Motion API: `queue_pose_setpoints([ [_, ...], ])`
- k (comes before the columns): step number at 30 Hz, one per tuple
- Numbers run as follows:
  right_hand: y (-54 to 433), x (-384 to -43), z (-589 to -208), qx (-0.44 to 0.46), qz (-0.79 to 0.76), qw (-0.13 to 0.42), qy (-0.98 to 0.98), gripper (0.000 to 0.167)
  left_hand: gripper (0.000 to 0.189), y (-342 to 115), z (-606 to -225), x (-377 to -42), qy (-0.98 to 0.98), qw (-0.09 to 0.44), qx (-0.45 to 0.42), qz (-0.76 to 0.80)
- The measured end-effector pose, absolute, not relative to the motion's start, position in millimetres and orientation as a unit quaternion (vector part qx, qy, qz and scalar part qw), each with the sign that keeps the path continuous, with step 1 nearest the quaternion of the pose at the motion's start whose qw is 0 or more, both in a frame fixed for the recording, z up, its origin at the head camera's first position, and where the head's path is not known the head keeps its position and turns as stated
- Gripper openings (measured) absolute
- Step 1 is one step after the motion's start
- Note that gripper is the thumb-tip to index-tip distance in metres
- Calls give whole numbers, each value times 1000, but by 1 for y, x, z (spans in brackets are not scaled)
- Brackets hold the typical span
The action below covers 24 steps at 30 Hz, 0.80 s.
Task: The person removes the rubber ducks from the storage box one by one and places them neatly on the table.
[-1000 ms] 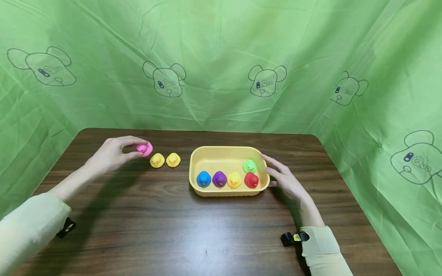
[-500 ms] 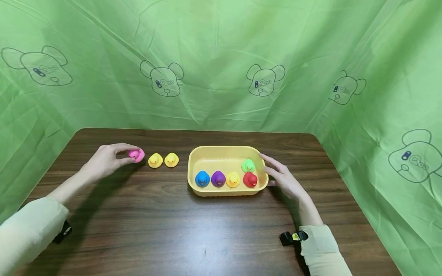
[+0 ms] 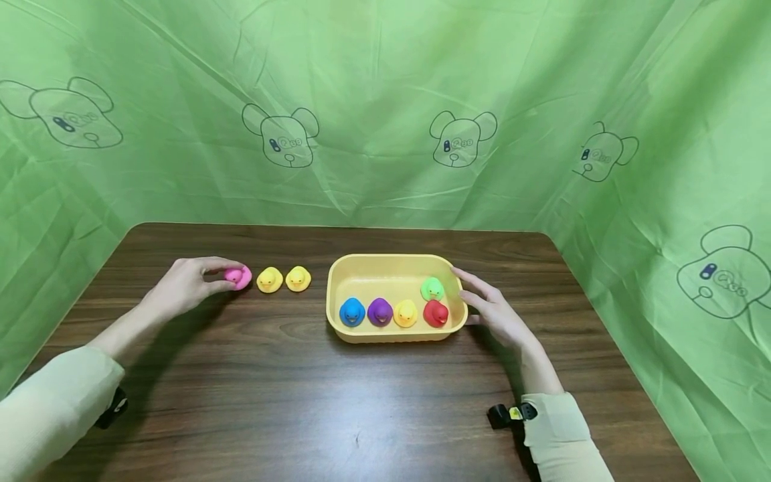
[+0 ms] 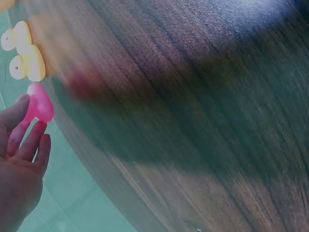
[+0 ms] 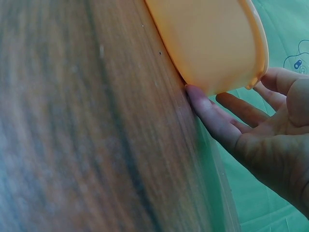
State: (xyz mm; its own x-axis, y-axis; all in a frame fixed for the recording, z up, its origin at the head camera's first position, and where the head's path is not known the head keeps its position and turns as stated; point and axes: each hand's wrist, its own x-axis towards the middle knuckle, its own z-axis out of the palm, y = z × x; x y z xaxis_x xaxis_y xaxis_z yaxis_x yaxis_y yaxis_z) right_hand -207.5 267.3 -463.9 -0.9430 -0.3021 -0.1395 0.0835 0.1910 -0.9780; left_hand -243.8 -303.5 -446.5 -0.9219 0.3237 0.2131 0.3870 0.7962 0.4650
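Near the far left corner of the dark wooden table (image 3: 337, 408), we see the left hand (image 3: 181, 289) pinching a pink, rubber-looking toy duck (image 3: 241, 277). We judge it light, soft, best gripped by its sides. The right hand (image 3: 497, 316), fingers spread, touches a yellow plastic tub (image 3: 385, 276).

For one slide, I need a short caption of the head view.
Left hand pinches a pink duck beside two yellow ducks; the right hand touches a yellow tray holding five ducks.
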Motion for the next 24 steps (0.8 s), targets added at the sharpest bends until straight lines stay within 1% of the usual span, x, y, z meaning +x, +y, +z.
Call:
queue_pose_setpoints([
  [12, 268, -207, -464, -72, -631, 151, 757, 53, 36, -304, -452, -245, -946, 52, -183, -264],
  [24, 267, -207, -463, -72, -631, 153, 757, 53, 35, -304, -457, -247, -950, 28, -170, -262],
])
